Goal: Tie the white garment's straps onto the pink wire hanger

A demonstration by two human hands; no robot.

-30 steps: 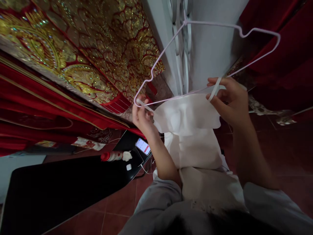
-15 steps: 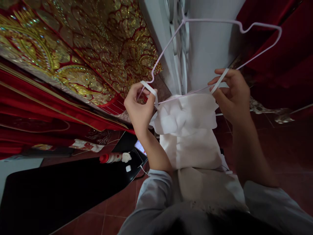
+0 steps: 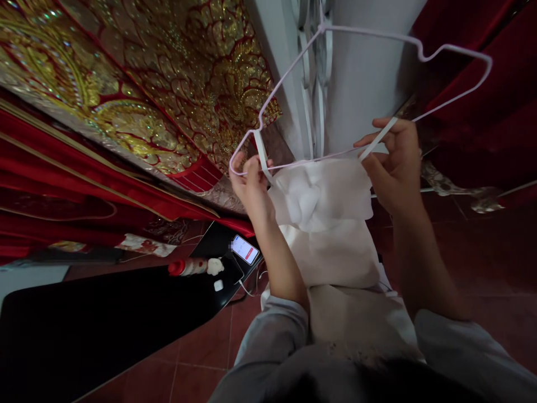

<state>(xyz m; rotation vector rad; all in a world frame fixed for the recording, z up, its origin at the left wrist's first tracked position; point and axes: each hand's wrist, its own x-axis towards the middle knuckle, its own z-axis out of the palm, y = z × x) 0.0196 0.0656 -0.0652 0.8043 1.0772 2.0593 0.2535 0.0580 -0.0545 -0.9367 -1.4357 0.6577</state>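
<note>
A pale pink clothes hanger [image 3: 289, 66] spans the space ahead of me, its lower bar running between my hands. My left hand [image 3: 257, 193] curls its fingers at the hanger's left corner. Beside those fingers, a white strap [image 3: 260, 150] loops over the hanger's left shoulder. My right hand [image 3: 396, 168] grips a second white strap [image 3: 378, 139], drawn taut between thumb and fingers near the bar's right part. Below the bar hangs a white layered garment [image 3: 327, 218], its upper edge close to the hanger. Part of the right strap is hidden by my fingers.
Red and gold sequinned cloth [image 3: 201, 84] hangs at left, and dark red fabric [image 3: 465, 112] at right. A black table [image 3: 104, 319] at lower left holds a phone [image 3: 245, 249], a red-capped bottle [image 3: 187, 267] and a small white case [image 3: 218, 285]. White metalwork [image 3: 308, 106] stands ahead.
The left strap has left my left finger and thumb and now sits over the hanger's left shoulder. My left hand has shifted right and slightly down. The right hand keeps its strap.
</note>
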